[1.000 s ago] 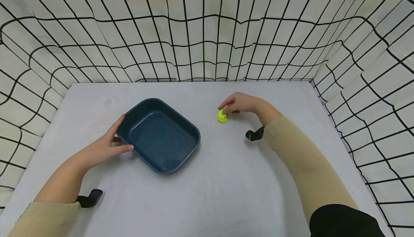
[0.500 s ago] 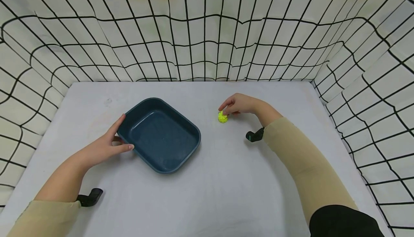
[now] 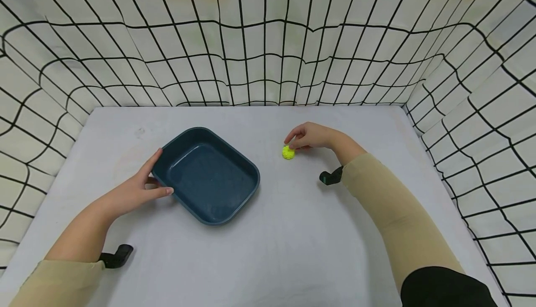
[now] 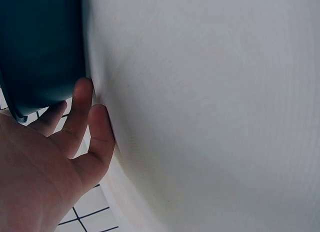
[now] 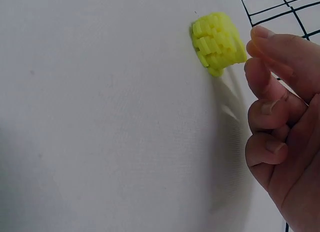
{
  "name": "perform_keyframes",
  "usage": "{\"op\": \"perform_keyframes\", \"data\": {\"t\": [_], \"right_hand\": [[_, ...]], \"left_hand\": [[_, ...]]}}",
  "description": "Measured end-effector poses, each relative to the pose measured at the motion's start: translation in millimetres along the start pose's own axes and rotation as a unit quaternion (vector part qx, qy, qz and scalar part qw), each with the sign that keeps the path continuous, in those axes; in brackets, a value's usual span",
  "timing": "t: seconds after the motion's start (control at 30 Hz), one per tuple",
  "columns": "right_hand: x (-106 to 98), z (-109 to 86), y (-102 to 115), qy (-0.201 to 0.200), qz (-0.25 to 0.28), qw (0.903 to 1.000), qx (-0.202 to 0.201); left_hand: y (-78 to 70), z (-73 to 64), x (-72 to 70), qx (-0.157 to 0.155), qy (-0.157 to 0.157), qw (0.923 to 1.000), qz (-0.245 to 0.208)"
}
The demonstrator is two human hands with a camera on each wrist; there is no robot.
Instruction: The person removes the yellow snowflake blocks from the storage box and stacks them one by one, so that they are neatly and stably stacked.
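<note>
A dark blue rectangular baking dish (image 3: 209, 181) lies at a slant left of centre on the table. My left hand (image 3: 131, 190) holds its left corner, with the thumb along one side and the fingers along the other. Those fingers (image 4: 80, 106) show beside the dish's outer wall in the left wrist view, where the thumb is hidden. A small bright yellow piece with knobbly, toothed sides (image 5: 217, 41) stands on the table. My right hand (image 3: 311, 135) is just over it, fingertips close together at its top edge, the piece not enclosed by them. Whether they touch it is hard to tell.
The table (image 3: 276, 260) has a white cover. White walls with black netting (image 3: 268, 42) rise along its back and sides. A black wrist mount (image 3: 331, 176) juts from the right sleeve, another black mount (image 3: 117, 256) from the left.
The yellow piece looks lower and more compact than a second ago, when two tiers showed. My right fingers have shifted slightly right. My left hand and the dish stay put.
</note>
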State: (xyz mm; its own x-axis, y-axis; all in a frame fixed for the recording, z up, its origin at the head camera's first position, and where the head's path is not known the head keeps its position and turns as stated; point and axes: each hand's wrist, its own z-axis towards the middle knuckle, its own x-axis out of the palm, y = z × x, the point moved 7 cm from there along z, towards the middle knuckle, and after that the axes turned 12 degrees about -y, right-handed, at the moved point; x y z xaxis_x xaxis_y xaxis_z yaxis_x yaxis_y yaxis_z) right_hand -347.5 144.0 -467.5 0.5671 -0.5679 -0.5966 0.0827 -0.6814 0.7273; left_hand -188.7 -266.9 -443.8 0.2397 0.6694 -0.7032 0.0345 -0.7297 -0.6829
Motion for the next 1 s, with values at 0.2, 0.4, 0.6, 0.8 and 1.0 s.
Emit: {"op": "perform_keyframes", "data": {"t": [0.2, 0.4, 0.6, 0.8, 1.0], "right_hand": [[2, -2.7, -2, -0.002, 0.001, 0.9999, -0.017], [8, -6.7, -1, -0.003, -0.02, 0.9992, -0.034], [14, -11.6, 2, -0.015, -0.059, 0.9972, -0.045], [17, -12.8, 2, -0.024, -0.075, 0.9956, -0.051], [16, -14.3, 4, -0.032, -0.091, 0.994, -0.053]], "left_hand": [[0.3, 0.6, 0.4, 0.002, 0.001, 1.0, -0.002], [0.9, 0.4, 0.4, 0.003, 0.003, 1.0, -0.003], [-0.1, -0.7, 0.7, 0.001, 0.007, 0.9999, -0.012], [-0.9, -1.1, 0.4, 0.004, 0.002, 1.0, -0.006], [-1.0, -0.5, -0.1, 0.007, 0.002, 0.9999, -0.007]]}}
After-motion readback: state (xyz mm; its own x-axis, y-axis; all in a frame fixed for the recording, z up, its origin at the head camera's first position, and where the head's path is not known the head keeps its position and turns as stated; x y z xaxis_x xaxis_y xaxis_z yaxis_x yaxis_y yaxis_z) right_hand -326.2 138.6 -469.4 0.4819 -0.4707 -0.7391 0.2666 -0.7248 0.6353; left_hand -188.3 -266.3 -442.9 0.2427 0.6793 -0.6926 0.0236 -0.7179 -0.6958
